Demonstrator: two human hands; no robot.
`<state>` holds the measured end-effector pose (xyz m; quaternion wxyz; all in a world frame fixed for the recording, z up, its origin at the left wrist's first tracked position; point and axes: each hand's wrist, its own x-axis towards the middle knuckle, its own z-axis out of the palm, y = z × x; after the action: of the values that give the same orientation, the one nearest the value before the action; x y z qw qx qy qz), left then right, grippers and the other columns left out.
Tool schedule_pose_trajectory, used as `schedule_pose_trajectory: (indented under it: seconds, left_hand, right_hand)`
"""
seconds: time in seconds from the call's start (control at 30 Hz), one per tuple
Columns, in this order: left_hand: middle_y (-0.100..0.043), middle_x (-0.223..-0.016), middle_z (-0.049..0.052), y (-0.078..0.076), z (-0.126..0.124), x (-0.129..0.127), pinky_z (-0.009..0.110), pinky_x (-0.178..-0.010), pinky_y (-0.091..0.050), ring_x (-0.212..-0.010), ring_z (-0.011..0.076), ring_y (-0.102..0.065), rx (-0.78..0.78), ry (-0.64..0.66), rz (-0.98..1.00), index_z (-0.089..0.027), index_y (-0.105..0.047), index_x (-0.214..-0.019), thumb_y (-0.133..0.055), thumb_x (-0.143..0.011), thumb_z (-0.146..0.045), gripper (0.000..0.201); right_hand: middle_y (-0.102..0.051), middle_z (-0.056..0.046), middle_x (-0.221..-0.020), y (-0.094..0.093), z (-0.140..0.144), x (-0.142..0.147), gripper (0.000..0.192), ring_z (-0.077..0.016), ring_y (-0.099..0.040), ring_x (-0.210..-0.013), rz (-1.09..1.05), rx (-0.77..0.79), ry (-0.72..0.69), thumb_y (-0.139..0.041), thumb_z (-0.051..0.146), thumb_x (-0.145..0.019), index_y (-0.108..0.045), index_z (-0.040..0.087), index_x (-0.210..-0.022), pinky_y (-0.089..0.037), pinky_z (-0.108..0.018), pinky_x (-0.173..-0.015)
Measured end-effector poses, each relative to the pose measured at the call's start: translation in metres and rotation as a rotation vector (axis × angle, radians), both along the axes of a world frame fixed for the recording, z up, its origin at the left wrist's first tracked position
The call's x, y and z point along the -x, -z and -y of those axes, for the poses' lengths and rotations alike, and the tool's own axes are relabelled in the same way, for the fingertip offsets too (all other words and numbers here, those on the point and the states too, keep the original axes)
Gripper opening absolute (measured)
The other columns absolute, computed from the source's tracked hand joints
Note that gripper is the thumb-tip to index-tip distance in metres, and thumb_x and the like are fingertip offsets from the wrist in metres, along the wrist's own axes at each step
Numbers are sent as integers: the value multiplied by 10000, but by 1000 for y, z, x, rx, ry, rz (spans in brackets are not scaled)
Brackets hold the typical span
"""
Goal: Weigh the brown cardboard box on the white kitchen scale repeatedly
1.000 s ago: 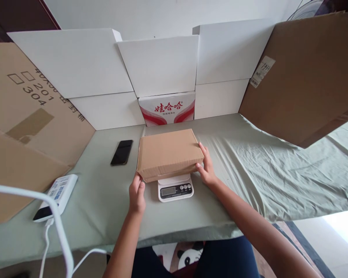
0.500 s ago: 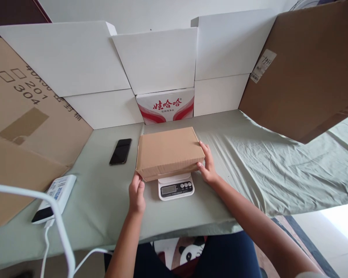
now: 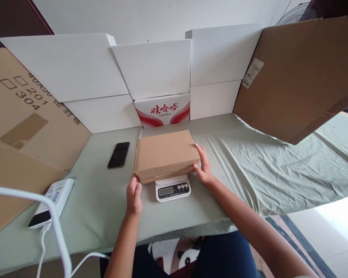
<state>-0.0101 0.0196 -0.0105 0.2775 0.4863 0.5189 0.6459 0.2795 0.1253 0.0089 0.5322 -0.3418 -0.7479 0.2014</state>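
Observation:
A flat brown cardboard box (image 3: 166,154) rests on a small white digital scale (image 3: 172,189) at the table's middle. The box covers the scale's platform; only the display and buttons show in front. My left hand (image 3: 133,195) touches the box's near left corner with its fingertips. On the other side, my right hand (image 3: 203,168) lies against the right edge, thumb on the front face and fingers along the side. The box sits level between both hands.
A black phone (image 3: 118,154) lies left of the box on the green cloth (image 3: 249,162). A white power bank (image 3: 52,201) with a white cable (image 3: 55,227) sits near left. White boxes (image 3: 150,65), a red-printed carton (image 3: 161,110) and brown cardboard sheets (image 3: 295,73) wall in the table.
The camera view has shifted slightly. Both hands and the box keep the same places on the scale.

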Motion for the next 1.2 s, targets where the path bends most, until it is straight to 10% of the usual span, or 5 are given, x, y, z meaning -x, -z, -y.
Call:
schedule_pose_trajectory:
  seconds: [0.27,0.37,0.57,1.2]
  left_hand:
    - [-573,-1593,176,2,32,2,499,-1274,-376,-1510,339,-514,93,-252,47,-219,-569,-1523,-664,-924,-602,717]
    - [-664,-1497,157,7,55,2,565,-1263,-380,-1462,366,-564,326,-142,-159,-233,-691,-1387,-657,-930,-609,593]
    - [-638,-1539,75,5,63,-4,657,-1252,-365,-1601,453,-320,477,56,-580,-298,-708,-1423,-753,-833,-588,659]
    - [-710,-1445,51,19,48,-8,570,-1097,-571,-1517,437,-475,401,-8,-771,-336,-685,-1451,-720,-903,-502,574]
  right_hand:
    - [-579,-87,-1091,-3,40,-12,476,-239,-587,-932,-73,25,77,-507,579,-1000,-523,256,-1349,-545,-413,-818]
    - [-564,-10,-814,-2,65,-20,208,-183,-546,-735,102,151,38,-555,452,-997,-565,245,-1006,-488,-334,-703]
    - [-529,10,-710,-7,82,-19,328,-152,-494,-638,287,274,42,-624,465,-920,-443,242,-761,-383,-285,-615]
    - [-726,-34,-903,-4,69,-4,372,-211,-693,-800,657,175,-70,-869,416,-835,-547,242,-896,-498,-312,-705]
